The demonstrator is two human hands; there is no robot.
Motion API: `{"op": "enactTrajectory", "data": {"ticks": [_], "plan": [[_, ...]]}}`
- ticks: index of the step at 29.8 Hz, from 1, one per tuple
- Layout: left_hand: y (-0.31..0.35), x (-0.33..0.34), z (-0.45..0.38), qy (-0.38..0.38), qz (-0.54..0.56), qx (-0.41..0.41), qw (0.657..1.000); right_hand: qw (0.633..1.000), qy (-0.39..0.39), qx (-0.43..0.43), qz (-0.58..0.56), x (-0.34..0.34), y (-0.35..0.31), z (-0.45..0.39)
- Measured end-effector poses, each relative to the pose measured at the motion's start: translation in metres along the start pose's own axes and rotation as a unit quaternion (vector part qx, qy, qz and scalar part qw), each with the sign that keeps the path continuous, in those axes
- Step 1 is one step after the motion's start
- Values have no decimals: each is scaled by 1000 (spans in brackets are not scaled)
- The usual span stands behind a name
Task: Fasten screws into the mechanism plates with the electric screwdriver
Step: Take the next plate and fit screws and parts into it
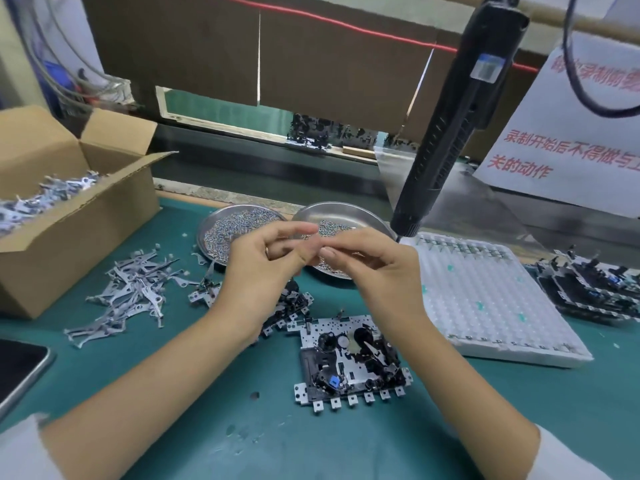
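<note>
My left hand (266, 265) and my right hand (367, 261) meet fingertip to fingertip above the two metal dishes, pinching something small that blur hides. A mechanism plate (349, 362) with black parts and a blue piece lies flat on the green mat below my right wrist. Another mechanism plate (294, 303) lies partly hidden under my left wrist. The black electric screwdriver (453, 119) hangs untouched at the upper right, tip down near the right dish. The left dish (239, 230) holds many screws; the right dish (343, 216) holds fewer.
A heap of loose metal levers (131, 289) lies left of centre beside an open cardboard box (69, 209) of more levers. A white tray (485, 299) sits at the right, stacked mechanism plates (588, 289) beyond it. A dark tablet (17, 368) lies at the left edge.
</note>
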State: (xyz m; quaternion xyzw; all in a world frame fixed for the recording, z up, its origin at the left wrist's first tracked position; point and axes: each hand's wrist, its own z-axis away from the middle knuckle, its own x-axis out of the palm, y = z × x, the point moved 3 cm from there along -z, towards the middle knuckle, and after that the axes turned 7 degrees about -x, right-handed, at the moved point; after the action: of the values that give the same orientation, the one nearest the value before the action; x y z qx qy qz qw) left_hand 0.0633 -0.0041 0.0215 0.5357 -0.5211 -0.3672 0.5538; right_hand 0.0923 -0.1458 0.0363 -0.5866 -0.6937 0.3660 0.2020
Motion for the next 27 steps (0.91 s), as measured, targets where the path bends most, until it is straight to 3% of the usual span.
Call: {"op": "enactTrajectory", "data": {"ticks": [6, 13, 27], "plan": [[-2, 3, 3, 0, 22, -2, 1000, 1000, 30, -2, 4, 5, 0, 10], [-7, 7, 3, -56, 87, -59, 993, 998, 67, -14, -2, 0, 0, 16], [-13, 13, 8, -63, 169, -81, 980, 990, 127, 33, -56, 5, -4, 22]]}}
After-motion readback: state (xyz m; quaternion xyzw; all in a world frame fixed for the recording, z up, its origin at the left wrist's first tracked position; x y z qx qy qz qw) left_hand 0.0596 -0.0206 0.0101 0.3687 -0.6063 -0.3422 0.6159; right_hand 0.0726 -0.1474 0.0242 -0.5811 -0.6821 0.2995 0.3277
